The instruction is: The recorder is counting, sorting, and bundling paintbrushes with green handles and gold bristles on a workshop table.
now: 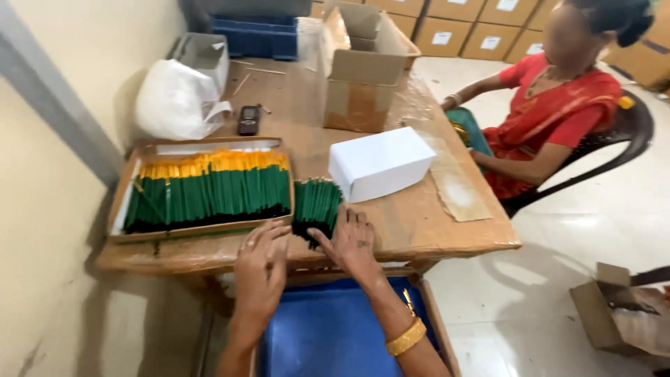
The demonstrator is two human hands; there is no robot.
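A small loose bundle of green pencils (315,202) lies on the wooden table (419,223) near its front edge. My right hand (351,241) rests flat beside it, fingers spread and touching the dark ends of the bundle. My left hand (262,269) is at the table's front edge, fingers together, touching the front rim of a flat wooden tray (125,188). That tray holds several green pencils with yellow ends (209,188) laid side by side. A white closed box (380,162) sits just behind the loose bundle.
A blue crate (328,328) sits below the table edge. An open cardboard box (363,66), a white plastic bag (174,101) and a black phone (248,119) lie farther back. A person in red (551,119) sits at the right side. Another carton (614,311) lies on the floor.
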